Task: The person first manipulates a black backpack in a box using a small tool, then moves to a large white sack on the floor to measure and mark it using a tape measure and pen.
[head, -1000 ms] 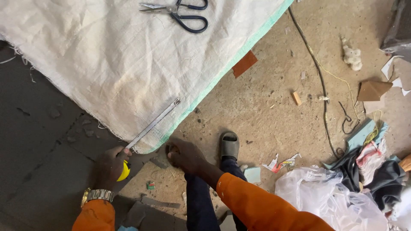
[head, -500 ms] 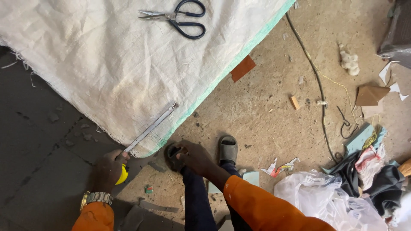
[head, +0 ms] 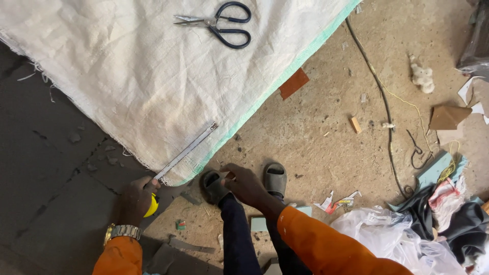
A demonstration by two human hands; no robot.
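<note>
Two hands work low in our view, both in orange sleeves. Our left hand point(head: 136, 197) is curled shut around a yellow tape measure case point(head: 151, 205), held down by the floor so that its metal blade point(head: 186, 151) can run out flat; the blade lies up and to the right across the near corner of the white woven sack point(head: 132, 76), its tip resting just inside the green-edged hem point(head: 265, 97), which lets it read the cloth along that corner. Our right hand point(head: 243, 183) hovers over the concrete floor point(head: 326, 127) just off the sack's corner, fingers loosely bent and holding nothing that we can see; it sits between our two grey sandals point(head: 275, 178), planted close to the cloth so we can lean over it. Farther off, black-handled scissors point(head: 221, 24) lie closed on the sack, well apart from both hands, parked on the cloth within reach. To the right, a black cord point(head: 379, 97) trails over the floor, with clear plastic bags point(head: 392, 239) and cloth scraps heaped at the edge.
</note>
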